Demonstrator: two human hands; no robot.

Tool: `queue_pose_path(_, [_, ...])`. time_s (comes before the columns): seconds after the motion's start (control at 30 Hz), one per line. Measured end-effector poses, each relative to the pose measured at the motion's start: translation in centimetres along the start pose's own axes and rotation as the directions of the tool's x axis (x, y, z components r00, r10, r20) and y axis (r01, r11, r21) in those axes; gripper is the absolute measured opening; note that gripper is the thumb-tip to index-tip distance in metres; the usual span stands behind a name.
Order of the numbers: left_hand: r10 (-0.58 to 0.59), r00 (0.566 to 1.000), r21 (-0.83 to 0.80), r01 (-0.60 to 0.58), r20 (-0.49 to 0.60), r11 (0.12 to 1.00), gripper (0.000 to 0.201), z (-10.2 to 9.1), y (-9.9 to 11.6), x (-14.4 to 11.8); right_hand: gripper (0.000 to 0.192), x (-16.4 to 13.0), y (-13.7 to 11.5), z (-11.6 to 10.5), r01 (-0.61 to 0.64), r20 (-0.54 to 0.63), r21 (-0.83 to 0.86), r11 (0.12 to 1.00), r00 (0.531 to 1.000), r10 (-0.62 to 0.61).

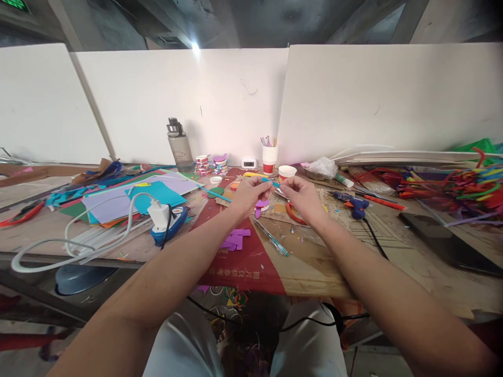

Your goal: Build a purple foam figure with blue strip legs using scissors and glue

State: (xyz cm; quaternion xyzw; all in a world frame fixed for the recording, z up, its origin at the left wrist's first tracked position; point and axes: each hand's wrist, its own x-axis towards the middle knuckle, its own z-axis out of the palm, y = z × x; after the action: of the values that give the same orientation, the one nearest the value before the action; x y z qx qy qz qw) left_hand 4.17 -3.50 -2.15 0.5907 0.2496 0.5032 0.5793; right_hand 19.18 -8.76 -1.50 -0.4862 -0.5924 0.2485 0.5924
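Note:
Both my arms reach out over the cluttered craft table. My left hand pinches one end of a thin teal strip. From the other side, my right hand closes its fingertips on the same strip. The two hands are held close together above a red scissor handle and a purple paper cutout. A teal pen and purple paper scraps lie just below my left wrist.
Coloured paper sheets and a white charger on a blue power strip sit left. A water bottle, tape rolls, paper cups stand at the back. A blue glue gun, black tablet, pipe cleaners lie right.

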Motion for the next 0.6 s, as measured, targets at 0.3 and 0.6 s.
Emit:
queue_pose_path(0.3, [-0.022, 1.0, -0.083, 0.021, -0.007, 0.996, 0.024, 0.5, 0.1, -0.1, 0.014, -0.1, -0.1, 0.1, -0.045, 0.025, -0.08, 0.996, 0.999, 0.047])
queue_pose_path(0.6, [-0.185, 0.982, -0.213, 0.172, -0.046, 0.962, 0.02, -0.2, 0.4, 0.5, 0.034, -0.1, 1.1, 0.3, 0.134, 0.093, -0.149, 0.98, 0.988, -0.121])
